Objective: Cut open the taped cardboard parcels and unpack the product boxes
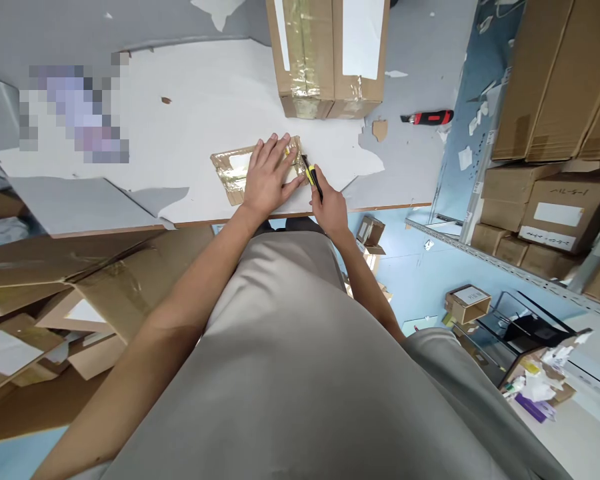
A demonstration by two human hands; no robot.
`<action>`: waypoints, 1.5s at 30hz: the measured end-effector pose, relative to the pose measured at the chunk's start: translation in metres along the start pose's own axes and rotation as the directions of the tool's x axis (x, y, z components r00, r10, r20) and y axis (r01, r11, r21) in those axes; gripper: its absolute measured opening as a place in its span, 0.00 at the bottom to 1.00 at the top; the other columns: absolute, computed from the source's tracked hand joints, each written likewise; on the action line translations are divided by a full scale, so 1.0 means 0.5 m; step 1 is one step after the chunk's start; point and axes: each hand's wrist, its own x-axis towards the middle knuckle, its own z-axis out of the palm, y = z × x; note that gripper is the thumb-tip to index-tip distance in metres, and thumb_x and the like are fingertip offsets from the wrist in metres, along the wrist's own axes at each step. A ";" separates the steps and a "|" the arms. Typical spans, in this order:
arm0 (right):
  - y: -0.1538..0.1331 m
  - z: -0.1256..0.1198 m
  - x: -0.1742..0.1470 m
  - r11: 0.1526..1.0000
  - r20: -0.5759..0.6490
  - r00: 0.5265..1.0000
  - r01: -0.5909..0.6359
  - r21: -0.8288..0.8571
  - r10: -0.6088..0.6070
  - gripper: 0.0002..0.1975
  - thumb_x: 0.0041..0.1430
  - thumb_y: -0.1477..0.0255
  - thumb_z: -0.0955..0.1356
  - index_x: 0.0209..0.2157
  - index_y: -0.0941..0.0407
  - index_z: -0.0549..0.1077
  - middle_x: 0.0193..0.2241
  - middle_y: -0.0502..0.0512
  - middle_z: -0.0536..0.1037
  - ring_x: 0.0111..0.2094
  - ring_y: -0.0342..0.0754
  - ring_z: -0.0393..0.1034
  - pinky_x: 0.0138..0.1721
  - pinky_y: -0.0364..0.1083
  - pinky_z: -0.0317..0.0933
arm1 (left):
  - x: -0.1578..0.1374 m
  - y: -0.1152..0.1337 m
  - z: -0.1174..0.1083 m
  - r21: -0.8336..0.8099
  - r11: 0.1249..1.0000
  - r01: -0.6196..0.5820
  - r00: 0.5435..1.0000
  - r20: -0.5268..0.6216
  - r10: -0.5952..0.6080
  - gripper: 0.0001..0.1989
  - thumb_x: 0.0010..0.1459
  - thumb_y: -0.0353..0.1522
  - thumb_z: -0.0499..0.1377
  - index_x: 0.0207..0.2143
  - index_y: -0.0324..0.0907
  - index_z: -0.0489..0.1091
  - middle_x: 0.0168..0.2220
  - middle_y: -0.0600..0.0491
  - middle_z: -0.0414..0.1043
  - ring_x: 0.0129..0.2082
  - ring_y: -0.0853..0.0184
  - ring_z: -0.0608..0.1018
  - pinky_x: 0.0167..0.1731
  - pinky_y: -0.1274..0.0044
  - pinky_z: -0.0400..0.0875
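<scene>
A small flat cardboard box [226, 175], wrapped in shiny clear tape and bearing a white label, lies near the table's front edge. My left hand [270, 170] rests flat on top of it with fingers stretched, covering much of its right half. In my right hand [329, 205] is a black and yellow utility knife [312, 176], gripped by the handle. Its tip is at the box's right end; whether the blade cuts into the tape is too small to tell.
Two taped cartons [325, 80] stand at the back of the table [190, 133]. A red and black utility knife [433, 118] lies to the right, near a cardboard scrap [379, 130]. A large open carton [130, 280] with boxes inside is at left; shelves [535, 240] of cartons line the right.
</scene>
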 end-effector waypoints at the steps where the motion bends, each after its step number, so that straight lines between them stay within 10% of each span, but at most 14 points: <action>1: -0.005 -0.001 0.003 1.000 -0.007 1.000 -0.005 -0.031 0.005 0.39 0.86 0.49 0.56 0.88 0.49 0.51 0.61 0.61 0.89 0.62 0.64 0.85 0.69 0.62 0.76 | 0.000 -0.001 0.001 -0.010 1.000 0.001 1.000 0.001 -0.001 0.40 0.74 0.64 0.54 0.79 0.57 0.69 0.83 0.46 0.63 0.87 0.41 0.57 0.86 0.38 0.40; 33: -0.101 0.018 0.039 0.943 -0.071 0.988 -0.153 -0.296 0.138 0.35 0.85 0.69 0.54 0.87 0.56 0.53 0.60 0.75 0.84 0.59 0.70 0.84 0.63 0.67 0.76 | -0.003 -0.015 0.011 -0.064 0.996 -0.068 0.998 0.004 0.069 0.41 0.75 0.61 0.54 0.81 0.55 0.65 0.84 0.45 0.61 0.88 0.42 0.55 0.86 0.39 0.40; 45: -0.104 -0.001 -0.011 0.932 0.074 0.979 -0.154 -0.329 0.188 0.37 0.82 0.72 0.61 0.87 0.57 0.51 0.56 0.76 0.86 0.61 0.71 0.84 0.62 0.65 0.77 | -0.002 -0.011 0.006 -0.057 0.998 -0.031 1.000 0.006 0.031 0.39 0.76 0.60 0.53 0.81 0.56 0.64 0.85 0.47 0.60 0.88 0.43 0.55 0.86 0.40 0.38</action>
